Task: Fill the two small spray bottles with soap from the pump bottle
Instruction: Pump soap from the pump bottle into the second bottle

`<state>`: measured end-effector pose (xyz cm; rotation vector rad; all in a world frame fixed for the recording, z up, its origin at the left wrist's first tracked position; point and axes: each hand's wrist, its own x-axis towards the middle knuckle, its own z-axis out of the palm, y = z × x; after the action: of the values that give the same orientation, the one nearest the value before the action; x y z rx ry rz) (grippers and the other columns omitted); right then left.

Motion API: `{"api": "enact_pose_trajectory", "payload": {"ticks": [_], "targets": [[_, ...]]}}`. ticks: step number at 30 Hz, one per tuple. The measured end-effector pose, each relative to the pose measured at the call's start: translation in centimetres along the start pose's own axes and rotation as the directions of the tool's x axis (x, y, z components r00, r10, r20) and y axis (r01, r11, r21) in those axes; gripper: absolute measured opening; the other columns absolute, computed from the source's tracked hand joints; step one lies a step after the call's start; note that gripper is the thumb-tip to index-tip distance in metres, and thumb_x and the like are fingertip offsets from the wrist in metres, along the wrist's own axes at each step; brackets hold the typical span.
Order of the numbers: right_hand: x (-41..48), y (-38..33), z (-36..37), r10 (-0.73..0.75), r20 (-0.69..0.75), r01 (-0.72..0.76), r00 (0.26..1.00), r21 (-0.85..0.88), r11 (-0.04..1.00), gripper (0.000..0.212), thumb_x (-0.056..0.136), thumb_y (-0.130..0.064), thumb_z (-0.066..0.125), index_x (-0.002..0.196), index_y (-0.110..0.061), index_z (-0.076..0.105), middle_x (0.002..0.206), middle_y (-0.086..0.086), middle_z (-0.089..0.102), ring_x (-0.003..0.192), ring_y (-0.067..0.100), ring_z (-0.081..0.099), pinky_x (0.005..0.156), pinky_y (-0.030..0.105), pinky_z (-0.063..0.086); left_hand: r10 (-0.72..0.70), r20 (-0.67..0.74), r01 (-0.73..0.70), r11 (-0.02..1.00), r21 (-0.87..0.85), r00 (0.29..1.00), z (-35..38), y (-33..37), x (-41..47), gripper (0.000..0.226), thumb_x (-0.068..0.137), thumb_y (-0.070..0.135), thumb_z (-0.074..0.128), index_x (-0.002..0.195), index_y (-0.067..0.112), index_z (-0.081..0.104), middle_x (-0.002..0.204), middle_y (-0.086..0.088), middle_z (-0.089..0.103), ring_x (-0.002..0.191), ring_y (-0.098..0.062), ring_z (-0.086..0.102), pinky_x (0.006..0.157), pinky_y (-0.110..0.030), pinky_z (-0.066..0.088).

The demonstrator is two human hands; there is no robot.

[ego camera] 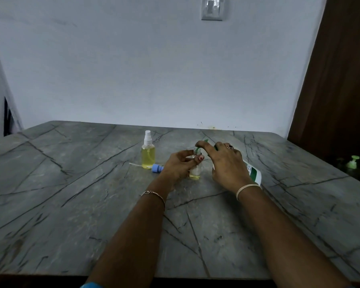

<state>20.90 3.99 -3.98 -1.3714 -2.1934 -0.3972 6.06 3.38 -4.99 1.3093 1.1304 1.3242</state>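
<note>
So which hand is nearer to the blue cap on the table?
Left. The left hand, holding the small bottle, is just right of the blue cap; the right hand is farther right, on the pump bottle.

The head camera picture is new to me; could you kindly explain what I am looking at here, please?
There is no machine: a person wears one wide-angle camera on the head, looking down at their own bare hands above a grey marble-patterned table. The left hand grips a small clear open bottle with a little yellow liquid inside. The right hand holds a tilted white pump bottle with a green label, its green spout at the small bottle's mouth. Nearby stands a capped clear spray bottle filled with yellow liquid, and a loose blue sprayer cap lies on the table.
</note>
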Motion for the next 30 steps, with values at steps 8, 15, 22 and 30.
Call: {"api": "enact_pose_trajectory", "payload": {"ticks": [8,15,22,30], "targets": [[0.32,-0.35,-0.27,0.009,-0.002,-0.009,1.000,0.048,0.999,0.069,0.078,-0.007,0.062,0.135,-0.035,0.035,0.117,0.007,0.054,0.114,0.031,0.050,0.096,0.048,0.040,-0.019,0.003,0.019,1.000,0.007,1.000,-0.22,-0.26,0.33,0.025,0.083,0.021,0.072,0.106,0.021,0.062,0.116,-0.018,0.067,0.102,-0.026,0.066,0.096,-0.046,0.052],[0.12,-0.23,-0.21,0.001,-0.006,-0.001,1.000,0.022,1.000,0.075,0.079,-0.009,0.062,0.140,-0.038,0.029,0.115,0.007,0.054,0.114,0.030,0.050,0.096,0.046,0.040,-0.012,0.011,0.012,1.000,-0.029,1.000,-0.19,-0.32,0.16,0.025,0.085,0.020,0.071,0.108,0.017,0.063,0.113,-0.019,0.068,0.096,-0.023,0.066,0.092,-0.044,0.054],[0.00,0.22,0.11,-0.001,-0.008,0.001,1.000,0.008,1.000,0.080,0.079,-0.005,0.061,0.140,-0.043,0.026,0.114,0.006,0.053,0.113,0.029,0.050,0.096,0.046,0.040,-0.015,0.004,0.015,1.000,-0.028,1.000,-0.10,-0.48,0.44,0.018,0.084,0.020,0.071,0.101,0.020,0.064,0.110,-0.017,0.068,0.097,-0.024,0.066,0.094,-0.047,0.052],[0.35,-0.39,-0.15,0.008,-0.010,-0.007,1.000,0.055,0.998,0.065,0.080,-0.012,0.061,0.137,-0.034,0.035,0.118,0.008,0.053,0.116,0.030,0.048,0.096,0.047,0.039,-0.030,0.008,0.030,0.999,-0.041,1.000,-0.29,-0.68,0.78,0.030,0.083,0.021,0.073,0.111,0.015,0.064,0.112,-0.018,0.069,0.104,-0.029,0.067,0.095,-0.048,0.052]]}}
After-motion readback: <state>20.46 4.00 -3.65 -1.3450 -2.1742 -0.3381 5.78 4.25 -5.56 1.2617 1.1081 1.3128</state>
